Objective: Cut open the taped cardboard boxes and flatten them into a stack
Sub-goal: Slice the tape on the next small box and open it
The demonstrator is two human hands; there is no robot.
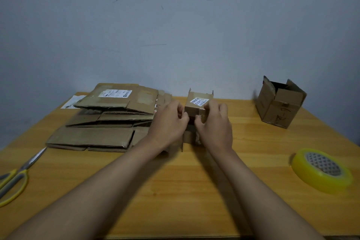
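Small box (196,107) sits gripped between both curled hands, left hand (169,121) at nine o'clock, right hand (215,122) at three, flattened stack (109,119) farther toward nine.

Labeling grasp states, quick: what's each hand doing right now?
Left hand: fingers curled, gripping the small labelled cardboard box.
Right hand: gripping the same box.

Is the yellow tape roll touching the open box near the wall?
Apart. The head view shows bare wooden table between the yellow tape roll and the open cardboard box.
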